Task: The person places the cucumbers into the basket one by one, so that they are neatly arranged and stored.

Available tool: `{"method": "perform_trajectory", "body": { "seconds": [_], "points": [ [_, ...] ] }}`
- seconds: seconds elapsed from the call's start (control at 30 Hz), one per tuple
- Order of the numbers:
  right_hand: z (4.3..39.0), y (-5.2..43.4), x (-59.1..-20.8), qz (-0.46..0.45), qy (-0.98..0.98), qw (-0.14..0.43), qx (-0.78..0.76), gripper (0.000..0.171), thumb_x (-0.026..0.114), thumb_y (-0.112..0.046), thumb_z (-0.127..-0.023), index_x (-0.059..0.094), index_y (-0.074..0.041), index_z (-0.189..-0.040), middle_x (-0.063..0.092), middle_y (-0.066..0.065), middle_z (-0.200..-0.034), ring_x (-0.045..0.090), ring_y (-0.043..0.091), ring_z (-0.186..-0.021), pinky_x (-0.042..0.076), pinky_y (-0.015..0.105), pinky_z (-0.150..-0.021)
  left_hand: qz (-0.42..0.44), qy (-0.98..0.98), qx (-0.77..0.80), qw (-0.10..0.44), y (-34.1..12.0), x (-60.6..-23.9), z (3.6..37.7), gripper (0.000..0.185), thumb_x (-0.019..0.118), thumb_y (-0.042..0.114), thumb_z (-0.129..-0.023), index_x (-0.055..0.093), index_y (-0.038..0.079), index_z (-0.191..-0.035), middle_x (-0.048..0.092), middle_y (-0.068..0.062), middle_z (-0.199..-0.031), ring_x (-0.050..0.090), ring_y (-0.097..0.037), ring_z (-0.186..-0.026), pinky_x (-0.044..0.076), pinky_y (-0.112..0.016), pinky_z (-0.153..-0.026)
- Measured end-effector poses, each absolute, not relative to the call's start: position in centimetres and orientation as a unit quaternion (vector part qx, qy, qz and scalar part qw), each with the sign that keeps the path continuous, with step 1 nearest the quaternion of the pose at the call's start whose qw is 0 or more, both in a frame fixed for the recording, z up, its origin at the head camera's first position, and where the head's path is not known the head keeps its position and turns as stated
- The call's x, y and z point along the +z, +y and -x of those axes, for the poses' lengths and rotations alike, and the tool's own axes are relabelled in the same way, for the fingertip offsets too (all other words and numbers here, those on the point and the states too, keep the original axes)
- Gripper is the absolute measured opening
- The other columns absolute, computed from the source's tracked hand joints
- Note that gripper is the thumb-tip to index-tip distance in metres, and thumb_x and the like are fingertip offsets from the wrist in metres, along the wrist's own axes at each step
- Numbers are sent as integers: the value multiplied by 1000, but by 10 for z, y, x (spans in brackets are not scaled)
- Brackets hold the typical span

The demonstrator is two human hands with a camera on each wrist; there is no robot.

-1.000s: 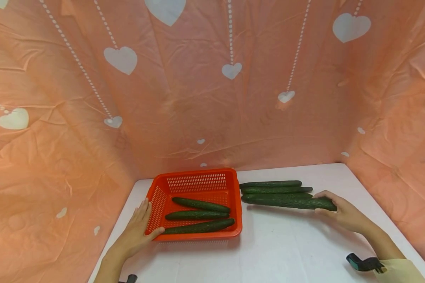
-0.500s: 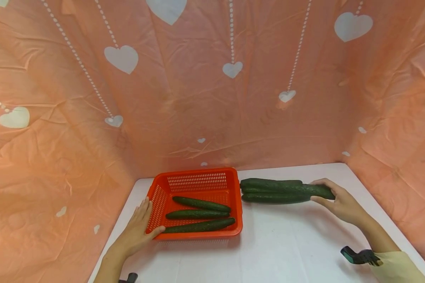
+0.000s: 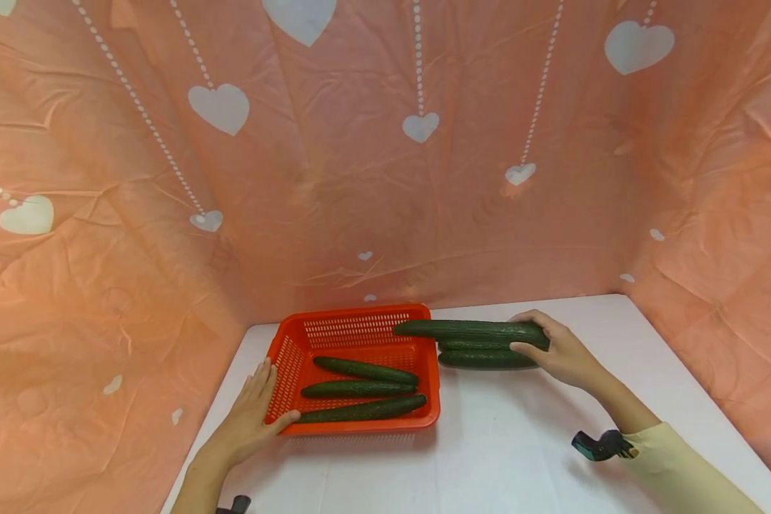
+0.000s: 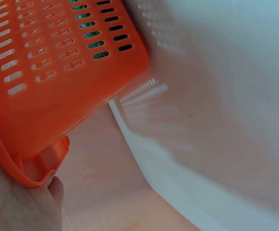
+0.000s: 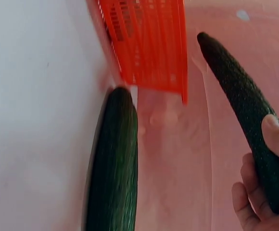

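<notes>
My right hand (image 3: pixel 562 350) grips the thick end of a long green cucumber (image 3: pixel 465 329), thumb on the near side and fingers on the far side. The cucumber's other tip reaches over the right rim of an orange-red slotted plastic basket (image 3: pixel 433 389). In the right wrist view the held cucumber (image 5: pixel 240 96) is raised above another cucumber (image 5: pixel 113 163) on the table. Three cucumbers lie inside the basket, the nearest cucumber (image 3: pixel 366 411) along its front wall. My left hand (image 3: pixel 247 414) rests at the basket's left front corner, fingers straight along the left rim, thumb on the front rim.
Beneath the held cucumber, more cucumbers (image 3: pixel 482 358) lie side by side on the white tabletop (image 3: pixel 488 457), just right of the basket. A peach-coloured sheet with pale hearts (image 3: pixel 360 214) hangs round the back and both sides of the table.
My right hand has lifted a cucumber from the near side of the row and carried it back and left, over the basket's right rim. My left hand has stayed put.
</notes>
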State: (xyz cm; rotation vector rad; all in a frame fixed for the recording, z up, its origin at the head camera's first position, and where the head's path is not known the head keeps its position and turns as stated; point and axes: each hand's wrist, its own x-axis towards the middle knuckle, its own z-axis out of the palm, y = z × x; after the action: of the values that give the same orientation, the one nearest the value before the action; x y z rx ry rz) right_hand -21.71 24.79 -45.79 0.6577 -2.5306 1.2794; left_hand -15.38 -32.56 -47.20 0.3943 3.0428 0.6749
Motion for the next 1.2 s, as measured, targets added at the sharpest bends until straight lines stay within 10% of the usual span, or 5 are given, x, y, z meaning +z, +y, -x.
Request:
{"method": "perform_trajectory", "body": {
  "seconds": [0.3,0.67,1.2],
  "points": [
    [234,201,-459,-243,-862,118,429,38,84,-10,-94,67,-7,-128,72,8,-123,67,26,-110,58,44,-95,-121,970,211,1,-326,-473,154,106,66,56,-102,14,-8,-168,0,-25,-178,0,-47,-164,2,-60,-133],
    [258,149,-462,-276,-852,110,431,40,84,-10,-94,65,0,-128,69,16,-123,67,34,-111,57,58,-101,-119,969,215,2,-327,-475,155,105,66,55,-102,13,-6,-169,-2,-23,-179,-1,-48,-164,-11,-40,-132],
    [283,88,-454,-302,-875,71,371,37,80,-14,-99,64,1,-129,67,18,-129,63,36,-123,51,55,-111,-124,970,210,-6,-326,-474,155,105,66,56,-102,14,-8,-168,1,-26,-178,2,-47,-164,-7,-42,-134]
  ]
}}
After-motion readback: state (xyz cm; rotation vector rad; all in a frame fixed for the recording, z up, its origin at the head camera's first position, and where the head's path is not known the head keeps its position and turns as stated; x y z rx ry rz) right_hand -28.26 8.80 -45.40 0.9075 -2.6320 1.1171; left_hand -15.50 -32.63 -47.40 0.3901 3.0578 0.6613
